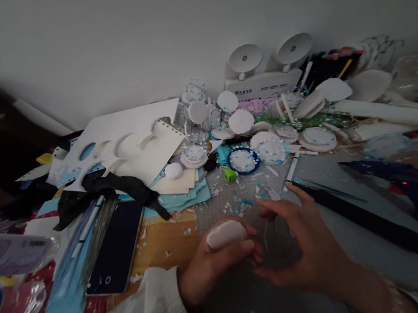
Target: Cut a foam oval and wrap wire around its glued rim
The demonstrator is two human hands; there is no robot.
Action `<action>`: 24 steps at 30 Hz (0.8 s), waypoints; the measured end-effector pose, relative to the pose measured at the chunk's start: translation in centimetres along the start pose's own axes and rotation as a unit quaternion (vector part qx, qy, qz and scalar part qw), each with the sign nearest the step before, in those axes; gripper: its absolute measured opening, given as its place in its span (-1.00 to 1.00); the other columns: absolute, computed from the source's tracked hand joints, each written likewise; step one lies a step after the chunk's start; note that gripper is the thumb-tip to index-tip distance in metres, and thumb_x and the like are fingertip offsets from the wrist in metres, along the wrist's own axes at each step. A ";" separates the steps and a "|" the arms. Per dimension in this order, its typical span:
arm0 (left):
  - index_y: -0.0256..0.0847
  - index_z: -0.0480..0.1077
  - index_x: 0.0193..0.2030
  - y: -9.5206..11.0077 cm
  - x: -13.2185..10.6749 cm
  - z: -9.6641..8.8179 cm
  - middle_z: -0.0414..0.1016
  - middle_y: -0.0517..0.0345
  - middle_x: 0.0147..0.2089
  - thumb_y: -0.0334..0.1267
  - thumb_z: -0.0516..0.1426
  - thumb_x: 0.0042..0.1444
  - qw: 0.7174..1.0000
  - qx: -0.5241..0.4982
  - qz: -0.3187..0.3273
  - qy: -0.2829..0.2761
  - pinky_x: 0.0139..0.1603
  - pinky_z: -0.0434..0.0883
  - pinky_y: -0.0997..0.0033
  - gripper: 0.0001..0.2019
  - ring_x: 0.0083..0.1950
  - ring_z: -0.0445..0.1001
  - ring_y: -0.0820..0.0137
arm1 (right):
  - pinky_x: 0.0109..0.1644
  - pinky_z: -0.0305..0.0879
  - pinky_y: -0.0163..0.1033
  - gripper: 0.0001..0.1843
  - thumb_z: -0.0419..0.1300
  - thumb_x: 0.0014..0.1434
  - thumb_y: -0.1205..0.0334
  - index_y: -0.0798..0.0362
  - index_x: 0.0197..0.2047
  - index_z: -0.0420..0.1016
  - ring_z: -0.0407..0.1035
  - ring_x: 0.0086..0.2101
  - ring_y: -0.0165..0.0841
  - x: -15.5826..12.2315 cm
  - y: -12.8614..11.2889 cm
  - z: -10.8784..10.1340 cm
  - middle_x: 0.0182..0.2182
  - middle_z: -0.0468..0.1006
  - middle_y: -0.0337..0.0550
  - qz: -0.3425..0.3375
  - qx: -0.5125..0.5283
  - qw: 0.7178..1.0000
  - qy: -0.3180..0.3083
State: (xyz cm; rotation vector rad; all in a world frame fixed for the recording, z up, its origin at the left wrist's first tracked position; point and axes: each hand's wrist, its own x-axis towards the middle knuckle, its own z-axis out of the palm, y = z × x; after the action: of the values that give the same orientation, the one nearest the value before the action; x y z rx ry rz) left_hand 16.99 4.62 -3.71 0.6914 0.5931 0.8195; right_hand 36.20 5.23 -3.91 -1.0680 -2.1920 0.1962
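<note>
My left hand [214, 265] is closed round a white foam disc [226, 233], held edge-on above the grey cutting mat [326, 182]. My right hand [300, 247] hovers just to its right with fingers spread and curved; a thin pale strip hangs near its fingertips, and I cannot tell whether it is held. A white sleeve covers my left forearm. Small blue and white scraps [240, 206] lie on the mat just beyond both hands.
A blue glue gun [405, 178] and a long black ruler [365, 218] lie right. Several white foam discs [317, 138], a blue-rimmed disc [243, 160] and a green sharpener [230, 174] sit behind. Punched white card [131, 140], black ribbon [121, 187] and a dark phone [117, 249] lie left.
</note>
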 end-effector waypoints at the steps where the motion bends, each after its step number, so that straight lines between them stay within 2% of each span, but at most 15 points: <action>1: -0.25 0.42 -0.17 0.0 0.0 -0.1 0.48 0.13 -0.34 -0.23 0.23 0.10 1.000 0.001 -0.004 0.003 -0.28 0.34 0.46 -0.80 -0.34 0.43 0.46 | 0.26 -0.21 0.29 -0.09 0.32 -0.09 -0.08 0.10 0.22 0.05 0.45 -0.21 -0.11 -0.1 0.0 -0.1 -0.22 0.51 -0.05 -0.006 -0.003 1.000 -0.003; 4: -0.25 0.41 -0.17 0.1 0.1 -0.1 0.48 0.13 -0.34 -0.23 0.20 0.14 1.000 -0.018 0.001 0.005 -0.31 0.36 0.46 -0.83 -0.37 0.44 0.46 | 0.30 -0.31 0.25 -0.05 0.33 -0.10 -0.13 0.14 0.22 0.04 0.41 -0.13 -0.08 -0.1 -0.2 -0.2 -0.13 0.49 0.05 -0.047 -0.014 0.999 -0.017; 7: -0.25 0.41 -0.17 0.0 0.1 0.1 0.48 0.14 -0.36 -0.23 0.21 0.14 0.999 -0.035 0.006 0.004 -0.31 0.37 0.48 -0.83 -0.37 0.45 0.47 | 0.30 -0.26 0.24 -0.05 0.33 -0.13 -0.15 0.14 0.20 0.07 0.33 -0.01 -0.02 -0.1 -0.4 -0.2 -0.02 0.40 0.18 -0.071 -0.034 0.997 0.000; 9: -0.25 0.42 -0.18 -0.1 0.0 0.1 0.48 0.14 -0.36 -0.23 0.21 0.14 0.999 -0.042 0.000 0.000 -0.32 0.38 0.49 -0.83 -0.37 0.45 0.47 | 0.29 -0.23 0.24 -0.13 0.32 -0.11 -0.07 0.13 0.18 0.11 0.32 0.00 -0.02 -0.1 -0.5 -0.1 -0.02 0.38 0.18 -0.070 -0.051 0.996 0.005; 12: -0.26 0.41 -0.16 -0.2 -0.1 -0.1 0.49 0.13 -0.34 -0.24 0.22 0.14 1.000 -0.029 -0.001 0.003 -0.31 0.38 0.49 -0.83 -0.37 0.46 0.48 | 0.29 -0.26 0.24 -0.23 0.28 -0.08 0.13 0.13 0.17 0.12 0.38 -0.08 -0.07 0.0 -0.6 0.1 -0.08 0.45 0.12 -0.061 -0.067 0.996 -0.011; 14: -0.26 0.40 -0.16 -0.3 -0.1 -0.1 0.48 0.13 -0.34 -0.25 0.21 0.14 1.000 -0.021 0.007 0.010 -0.30 0.37 0.49 -0.83 -0.37 0.45 0.48 | 0.27 -0.24 0.26 -0.23 0.26 -0.07 0.18 0.13 0.19 0.10 0.39 -0.08 -0.07 0.0 -0.6 0.2 -0.09 0.47 0.11 -0.051 -0.059 0.997 -0.008; 20: -0.24 0.40 -0.16 -0.1 0.0 0.1 0.49 0.12 -0.34 -0.22 0.21 0.14 1.000 -0.015 0.005 0.009 -0.29 0.35 0.45 -0.82 -0.36 0.45 0.45 | 0.27 -0.19 0.33 -0.16 0.28 -0.05 0.14 0.15 0.24 0.04 0.36 -0.04 -0.03 -0.2 -0.5 0.3 -0.01 0.43 0.13 -0.003 -0.019 1.000 -0.017; 22: -0.28 0.41 -0.17 0.1 0.2 0.2 0.48 0.08 -0.33 -0.11 0.19 0.12 0.999 -0.040 0.017 0.012 -0.25 0.34 0.43 -0.74 -0.33 0.43 0.41 | 0.29 -0.22 0.33 -0.16 0.30 -0.06 0.13 0.11 0.24 0.05 0.38 -0.07 -0.05 -0.3 -0.5 0.1 -0.02 0.43 0.09 0.014 0.003 1.000 -0.012; 24: -0.34 0.43 -0.18 0.2 0.4 0.2 0.49 0.01 -0.31 0.03 0.14 0.09 0.997 -0.072 0.030 0.024 -0.18 0.31 0.41 -0.60 -0.28 0.43 0.36 | 0.28 -0.13 0.32 -0.16 0.30 -0.05 0.07 0.06 0.24 0.06 0.40 -0.12 -0.07 -0.4 -0.4 -0.2 -0.02 0.42 0.06 0.048 0.052 0.997 0.004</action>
State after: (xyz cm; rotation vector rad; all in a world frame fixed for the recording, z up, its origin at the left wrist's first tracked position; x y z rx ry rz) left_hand 17.28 4.96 -3.50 0.5616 0.5530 0.9280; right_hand 36.29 4.62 -3.83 -1.1137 -2.1007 0.3450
